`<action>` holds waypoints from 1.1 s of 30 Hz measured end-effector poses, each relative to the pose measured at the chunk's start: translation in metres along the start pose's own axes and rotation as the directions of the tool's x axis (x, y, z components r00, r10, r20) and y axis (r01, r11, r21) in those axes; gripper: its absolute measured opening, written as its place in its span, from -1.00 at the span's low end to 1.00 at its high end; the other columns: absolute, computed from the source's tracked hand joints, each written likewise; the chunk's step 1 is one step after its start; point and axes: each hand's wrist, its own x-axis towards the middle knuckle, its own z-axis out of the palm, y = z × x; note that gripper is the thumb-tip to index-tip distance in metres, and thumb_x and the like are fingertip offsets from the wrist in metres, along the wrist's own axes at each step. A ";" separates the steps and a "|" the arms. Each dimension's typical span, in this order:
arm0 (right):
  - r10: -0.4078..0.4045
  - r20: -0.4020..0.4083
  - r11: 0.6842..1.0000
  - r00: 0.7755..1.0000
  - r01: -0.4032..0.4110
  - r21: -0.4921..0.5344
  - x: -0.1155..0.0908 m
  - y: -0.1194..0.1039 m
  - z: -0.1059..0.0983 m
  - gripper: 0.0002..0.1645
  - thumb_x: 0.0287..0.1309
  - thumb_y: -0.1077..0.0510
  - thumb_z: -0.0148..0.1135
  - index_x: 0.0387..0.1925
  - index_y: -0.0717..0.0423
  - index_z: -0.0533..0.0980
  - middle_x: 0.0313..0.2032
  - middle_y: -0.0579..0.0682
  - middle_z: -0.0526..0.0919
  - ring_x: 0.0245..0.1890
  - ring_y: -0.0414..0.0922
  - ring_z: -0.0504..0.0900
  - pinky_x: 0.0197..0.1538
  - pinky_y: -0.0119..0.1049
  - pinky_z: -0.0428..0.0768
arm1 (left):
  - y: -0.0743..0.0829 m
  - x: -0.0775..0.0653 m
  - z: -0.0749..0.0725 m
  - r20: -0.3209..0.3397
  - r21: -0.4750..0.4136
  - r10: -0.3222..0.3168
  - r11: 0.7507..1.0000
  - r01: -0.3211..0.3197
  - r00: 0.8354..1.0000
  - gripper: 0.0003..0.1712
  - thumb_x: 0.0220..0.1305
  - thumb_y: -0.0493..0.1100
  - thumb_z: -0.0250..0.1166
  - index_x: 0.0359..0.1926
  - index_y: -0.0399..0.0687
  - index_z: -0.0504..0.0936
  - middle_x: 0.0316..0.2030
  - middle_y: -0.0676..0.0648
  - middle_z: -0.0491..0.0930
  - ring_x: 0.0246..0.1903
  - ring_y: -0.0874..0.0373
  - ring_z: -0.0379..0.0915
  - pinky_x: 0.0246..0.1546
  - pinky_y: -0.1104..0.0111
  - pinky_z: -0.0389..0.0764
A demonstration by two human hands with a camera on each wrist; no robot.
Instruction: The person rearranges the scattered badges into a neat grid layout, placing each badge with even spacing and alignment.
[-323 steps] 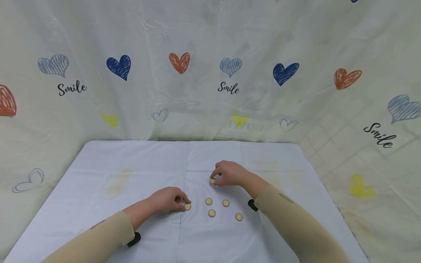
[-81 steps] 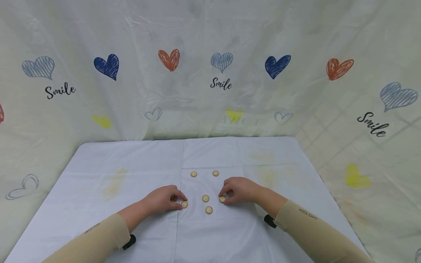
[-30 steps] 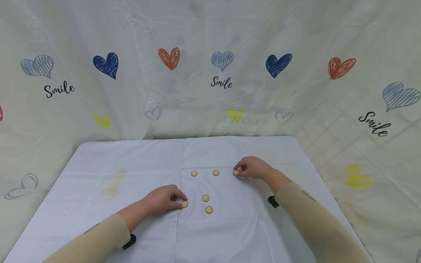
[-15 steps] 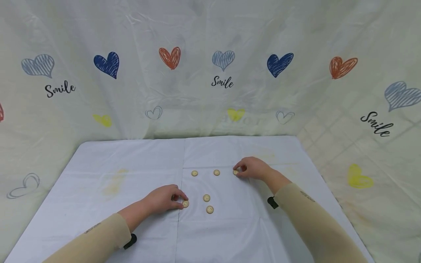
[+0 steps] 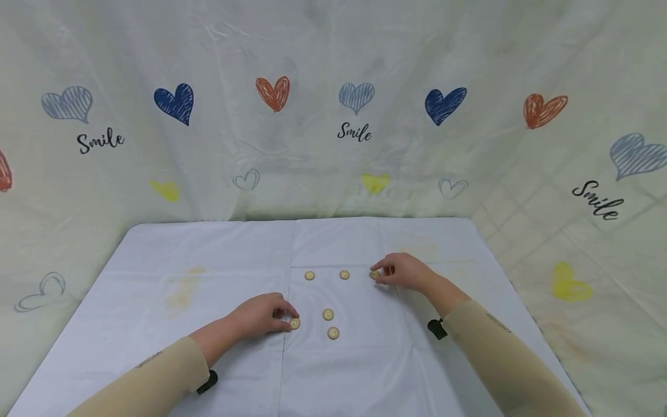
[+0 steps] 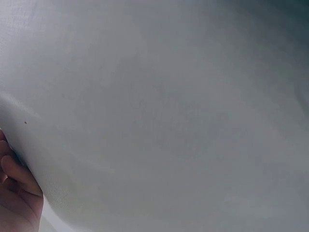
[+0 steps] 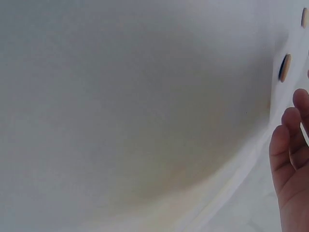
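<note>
In the head view my left hand [image 5: 263, 314] pinches a round pale wooden button [image 5: 294, 324] between thumb and fingers, at the table's middle. My right hand [image 5: 406, 271] reaches farther forward, thumb and index finger at the edges of another wooden button [image 5: 374, 275]. That one lies in line with two more, a middle button [image 5: 344, 275] and a left button [image 5: 310, 275]. Nearer me lie an upper loose button [image 5: 327, 314] and a lower one [image 5: 333, 333]. Part of the left hand [image 6: 19, 191] shows in its wrist view. The right wrist view shows fingers [image 7: 292, 140] close to a button [image 7: 285, 68].
A white cloth [image 5: 208, 249] with creases and faint yellow stains covers the table. Behind it and at both sides hangs a pale curtain [image 5: 312, 35] printed with hearts and "Smile". Dark wrist devices sit under both sleeves.
Since the oldest frame, my right hand has set buttons into a back row and carried a third to its right end. Lately it has barely shifted. My left hand has stayed at its button.
</note>
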 end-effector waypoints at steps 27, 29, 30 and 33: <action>-0.282 0.171 0.959 0.944 0.285 0.010 0.011 -0.081 0.045 -0.65 0.08 -0.05 0.48 -0.05 -0.21 0.72 -0.49 -0.34 0.50 -0.45 -0.33 0.45 -0.27 -0.39 0.47 | -0.004 0.004 0.003 0.019 -0.004 -0.018 1.000 0.019 1.000 -0.79 0.13 0.00 0.49 -0.17 0.34 0.77 -0.47 0.23 0.41 -0.44 0.33 0.34 -0.36 0.38 0.41; -0.296 0.186 0.954 0.937 0.300 0.007 0.012 -0.086 0.047 -0.66 0.08 -0.04 0.49 -0.05 -0.20 0.73 -0.49 -0.33 0.49 -0.45 -0.33 0.44 -0.28 -0.41 0.46 | -0.004 0.005 0.003 0.020 -0.010 -0.019 1.000 0.020 1.000 -0.79 0.13 0.00 0.49 -0.17 0.34 0.77 -0.47 0.23 0.42 -0.43 0.32 0.34 -0.36 0.38 0.41; -0.298 0.193 0.953 0.935 0.304 0.000 0.013 -0.088 0.048 -0.66 0.08 -0.04 0.49 -0.06 -0.20 0.73 -0.50 -0.33 0.49 -0.45 -0.34 0.44 -0.28 -0.41 0.45 | -0.004 0.005 0.003 0.021 -0.011 -0.021 1.000 0.021 1.000 -0.79 0.13 0.00 0.49 -0.16 0.34 0.77 -0.46 0.23 0.42 -0.43 0.32 0.34 -0.36 0.38 0.41; -0.295 0.210 0.951 0.932 0.307 -0.026 0.014 -0.092 0.051 -0.67 0.08 -0.04 0.49 -0.07 -0.23 0.73 -0.50 -0.34 0.48 -0.46 -0.35 0.43 -0.28 -0.43 0.44 | -0.004 0.005 0.002 0.023 -0.009 -0.024 1.000 0.024 0.999 -0.79 0.14 0.01 0.48 -0.16 0.35 0.77 -0.46 0.23 0.41 -0.43 0.32 0.34 -0.36 0.38 0.41</action>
